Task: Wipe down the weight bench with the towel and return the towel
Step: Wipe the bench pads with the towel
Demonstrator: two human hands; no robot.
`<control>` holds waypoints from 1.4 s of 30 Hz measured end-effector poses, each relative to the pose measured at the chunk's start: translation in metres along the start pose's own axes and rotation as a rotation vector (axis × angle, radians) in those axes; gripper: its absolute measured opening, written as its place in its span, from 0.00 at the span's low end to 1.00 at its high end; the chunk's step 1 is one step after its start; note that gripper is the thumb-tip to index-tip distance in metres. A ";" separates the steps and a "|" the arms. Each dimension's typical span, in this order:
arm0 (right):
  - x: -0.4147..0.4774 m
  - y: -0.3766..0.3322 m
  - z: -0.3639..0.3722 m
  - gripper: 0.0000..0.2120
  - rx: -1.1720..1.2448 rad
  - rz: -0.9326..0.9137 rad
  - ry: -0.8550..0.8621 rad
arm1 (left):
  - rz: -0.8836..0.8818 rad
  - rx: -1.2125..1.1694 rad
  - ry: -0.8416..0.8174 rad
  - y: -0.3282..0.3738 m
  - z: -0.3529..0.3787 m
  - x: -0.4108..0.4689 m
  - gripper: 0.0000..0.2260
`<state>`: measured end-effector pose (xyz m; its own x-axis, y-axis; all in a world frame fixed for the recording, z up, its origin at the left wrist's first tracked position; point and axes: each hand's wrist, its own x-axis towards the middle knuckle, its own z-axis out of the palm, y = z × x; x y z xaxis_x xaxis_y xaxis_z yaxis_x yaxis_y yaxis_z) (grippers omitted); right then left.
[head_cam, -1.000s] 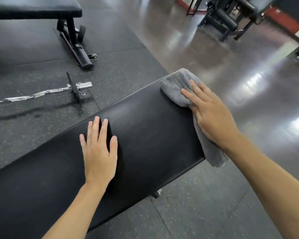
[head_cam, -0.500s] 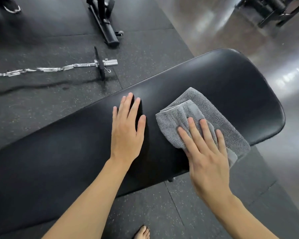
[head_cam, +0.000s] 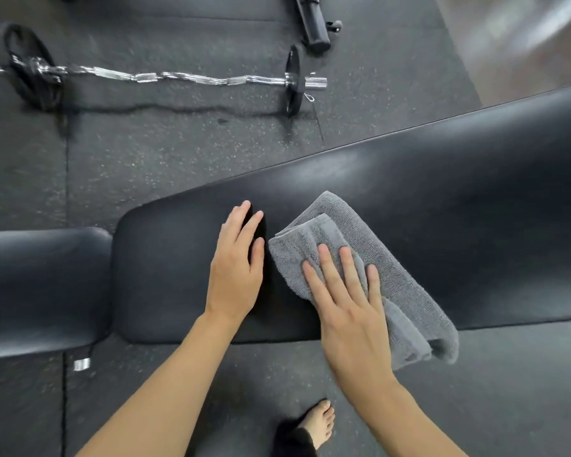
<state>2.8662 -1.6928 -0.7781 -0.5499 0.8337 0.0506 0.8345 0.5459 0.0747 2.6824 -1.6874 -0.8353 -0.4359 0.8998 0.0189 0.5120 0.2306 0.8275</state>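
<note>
A black padded weight bench (head_cam: 459, 206) runs from the lower left to the right edge, with a separate seat pad (head_cam: 40, 285) at the left. A folded grey towel (head_cam: 340, 232) lies on the long pad, one end hanging over the near edge. My right hand (head_cam: 350, 308) presses flat on the towel with straight fingers. Just left of it, my left hand (head_cam: 238, 262) rests flat on the bare pad, close to the towel's edge.
A curl bar (head_cam: 185, 77) with black plates lies on the rubber floor beyond the bench. The foot of another bench (head_cam: 310, 21) shows at the top. My bare foot (head_cam: 320, 423) stands on the floor below the bench.
My right hand has slid the towel along the pad from its far right end toward my left hand. The left hand stayed flat on the pad. The view has tilted down and left.
</note>
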 end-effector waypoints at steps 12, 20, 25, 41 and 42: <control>0.028 -0.248 0.113 0.30 0.052 -0.368 -0.268 | -0.448 0.093 0.025 -0.204 -0.154 -0.024 0.20; 0.122 -0.328 0.156 0.23 -0.064 -0.532 -0.278 | -0.487 0.003 -0.010 -0.248 -0.202 -0.035 0.21; 0.204 -0.315 0.155 0.12 -0.095 -0.355 -0.210 | -0.398 -0.051 -0.061 -0.246 -0.207 -0.019 0.21; 0.121 -0.298 0.149 0.22 0.009 -0.509 -0.170 | -0.319 -0.007 0.078 -0.225 -0.204 0.007 0.21; 0.130 -0.289 0.143 0.22 -0.005 -0.441 -0.135 | -0.303 0.000 0.072 -0.223 -0.201 0.007 0.21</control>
<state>2.5584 -1.7299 -0.9353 -0.8426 0.5258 -0.1168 0.5218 0.8506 0.0647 2.4162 -1.8070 -0.9067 -0.6203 0.7613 -0.1889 0.3507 0.4846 0.8014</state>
